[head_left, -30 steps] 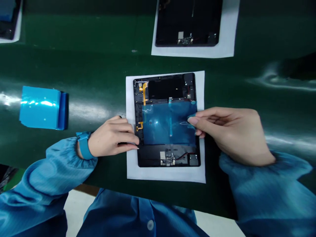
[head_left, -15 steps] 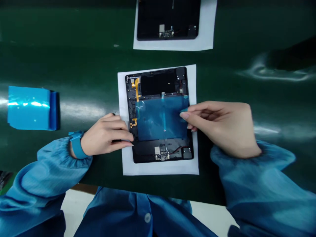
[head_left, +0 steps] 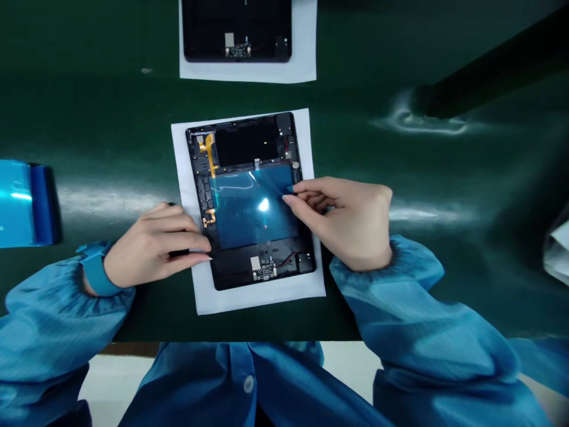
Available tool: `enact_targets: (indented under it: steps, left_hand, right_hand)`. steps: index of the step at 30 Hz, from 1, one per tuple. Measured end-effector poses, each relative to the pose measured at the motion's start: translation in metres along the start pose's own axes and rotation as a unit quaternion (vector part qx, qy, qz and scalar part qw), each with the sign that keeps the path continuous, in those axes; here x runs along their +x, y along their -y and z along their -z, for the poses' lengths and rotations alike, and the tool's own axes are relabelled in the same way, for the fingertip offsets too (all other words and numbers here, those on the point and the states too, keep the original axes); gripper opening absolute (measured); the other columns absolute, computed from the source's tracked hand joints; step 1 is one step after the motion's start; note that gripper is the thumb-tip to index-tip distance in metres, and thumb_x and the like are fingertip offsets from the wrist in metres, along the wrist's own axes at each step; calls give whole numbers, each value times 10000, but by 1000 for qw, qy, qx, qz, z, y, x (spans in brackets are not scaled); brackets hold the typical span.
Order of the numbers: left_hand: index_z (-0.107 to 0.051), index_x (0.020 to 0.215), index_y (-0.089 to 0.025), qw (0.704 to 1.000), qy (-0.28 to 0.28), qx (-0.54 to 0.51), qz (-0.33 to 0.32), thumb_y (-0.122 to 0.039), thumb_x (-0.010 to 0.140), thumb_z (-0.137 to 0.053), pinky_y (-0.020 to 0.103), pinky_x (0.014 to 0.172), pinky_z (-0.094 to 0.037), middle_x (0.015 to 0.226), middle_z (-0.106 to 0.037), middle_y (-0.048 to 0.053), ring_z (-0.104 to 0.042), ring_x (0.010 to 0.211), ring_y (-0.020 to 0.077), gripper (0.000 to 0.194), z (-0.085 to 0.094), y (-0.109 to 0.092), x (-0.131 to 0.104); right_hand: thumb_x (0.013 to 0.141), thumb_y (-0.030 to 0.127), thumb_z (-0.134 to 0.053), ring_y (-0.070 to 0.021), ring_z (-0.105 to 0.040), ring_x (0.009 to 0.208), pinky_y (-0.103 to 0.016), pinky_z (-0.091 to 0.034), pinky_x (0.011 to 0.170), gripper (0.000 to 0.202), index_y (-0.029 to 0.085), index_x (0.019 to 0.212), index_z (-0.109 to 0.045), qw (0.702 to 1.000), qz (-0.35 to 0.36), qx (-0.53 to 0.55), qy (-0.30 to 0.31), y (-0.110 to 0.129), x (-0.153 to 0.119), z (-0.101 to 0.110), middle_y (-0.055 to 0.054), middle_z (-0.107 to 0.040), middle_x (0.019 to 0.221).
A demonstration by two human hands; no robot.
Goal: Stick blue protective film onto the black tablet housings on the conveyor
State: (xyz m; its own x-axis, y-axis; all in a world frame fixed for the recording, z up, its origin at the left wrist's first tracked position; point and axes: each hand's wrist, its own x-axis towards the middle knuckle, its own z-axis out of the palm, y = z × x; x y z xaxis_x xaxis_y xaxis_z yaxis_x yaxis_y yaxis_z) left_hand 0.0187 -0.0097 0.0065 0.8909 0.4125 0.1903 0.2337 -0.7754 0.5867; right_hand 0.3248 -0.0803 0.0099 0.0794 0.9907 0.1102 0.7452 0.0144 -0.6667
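Note:
An opened black tablet [head_left: 287,252] lies on a white sheet [head_left: 317,287], its circuit board and orange flex cables exposed. A clear blue film [head_left: 240,219] covers its middle. My right hand [head_left: 351,216] is closed, thumb and forefinger pinching the film at its right edge near the upper right corner; the film looks slightly raised there. My left hand [head_left: 155,246] is closed at the tablet's left edge, with fingertips and thumb touching the frame. A silver round spot shows bare beside the film's upper right corner.
A second opened tablet [head_left: 267,35] rests on another white sheet [head_left: 304,65] farther back. At the left lies a stack of blue films [head_left: 15,204]. A dark post-like object [head_left: 480,77] stands at the back right on the green table [head_left: 111,101]. Something white [head_left: 558,252] enters at the right edge.
The camera view has swung right, so everything sits farther left. My right hand has moved a little inward over the tablet with the film's edge, and the round spot is now uncovered.

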Motion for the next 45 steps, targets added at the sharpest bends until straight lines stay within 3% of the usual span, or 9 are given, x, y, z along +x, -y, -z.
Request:
enact_targets:
  steps: [8, 11, 13, 17, 25, 33, 39, 42, 45]
  left_hand:
    - [-731, 986, -235, 1000, 1, -10, 8, -331, 952, -709, 294, 717, -418, 889, -749, -5, -638, 798, 150, 105, 0, 0, -1]
    - [-723, 1034, -226, 1000, 0, 7, 7, -344, 966, -688, 295, 716, -411, 894, -744, 4, -630, 800, 153, 140, -2, -1, -1]
    - [-713, 1060, -213, 1000, -2, 28, -2, -390, 976, -669, 299, 706, -399, 890, -738, 11, -615, 787, 155, 201, -3, -1, -1]
    - [-707, 1017, -212, 999, 3, 44, -16, -489, 965, -650, 303, 703, -370, 883, -732, 9, -585, 778, 157, 287, -7, -2, 0]
    - [-712, 934, -213, 999, -4, 37, -10, -505, 920, -691, 312, 700, -320, 850, -741, -8, -560, 768, 150, 293, -13, 1, -1]
    - [-724, 910, -225, 999, -10, 48, -3, -519, 889, -710, 311, 697, -306, 822, -734, -23, -551, 757, 150, 296, -16, 1, -1]
    - [-709, 904, -203, 999, -24, 30, -16, -492, 862, -734, 305, 685, -310, 816, -728, -27, -549, 750, 151, 293, -14, 0, 1]
    - [-707, 901, -206, 999, -28, 32, -15, -498, 855, -733, 305, 684, -308, 810, -728, -29, -549, 748, 156, 297, -15, 1, 1]
    - [-708, 888, -208, 999, -28, 33, -17, -497, 857, -734, 304, 683, -314, 805, -730, -30, -555, 742, 153, 292, -16, 2, 1]
  right_hand:
    - [1014, 346, -558, -181, -605, 713, -376, -574, 667, 278, 221, 1221, -696, 996, 28, -79, 25, -3, 2, 6, -116, -687, 1062]
    - [1012, 244, -547, -213, -647, 846, -372, -571, 748, 271, 179, 1212, -719, 982, 154, -108, 5, -3, -2, 3, -134, -700, 1108]
    - [995, 219, -580, -226, -648, 890, -365, -552, 763, 260, 142, 1187, -737, 952, 275, -132, 36, -1, -4, -1, -129, -718, 1060]
    - [1022, 416, -554, -215, -606, 800, -349, -484, 690, 401, 133, 1255, -716, 884, 398, -194, 148, 7, 8, -12, -105, -698, 954]
    - [1039, 602, -382, -239, -579, 835, -350, -390, 713, 641, 147, 1432, -603, 874, 363, -280, 160, 21, 45, -30, -125, -666, 970]
    - [1021, 581, -475, -207, -521, 751, -341, -357, 694, 571, 130, 1289, -700, 847, 454, -223, 163, 23, 15, -24, -73, -644, 816]
    - [1028, 540, -483, -228, -539, 772, -348, -374, 692, 577, 96, 1349, -662, 888, 342, -295, 91, 8, 22, -19, -113, -660, 878]
    - [1021, 568, -479, -220, -529, 754, -349, -373, 681, 623, 60, 1331, -664, 879, 375, -269, 121, 13, 14, -18, -104, -652, 846]
    - [1023, 538, -504, -194, -527, 741, -329, -382, 686, 526, 122, 1272, -709, 858, 440, -208, 165, 15, 1, -12, -70, -648, 822]
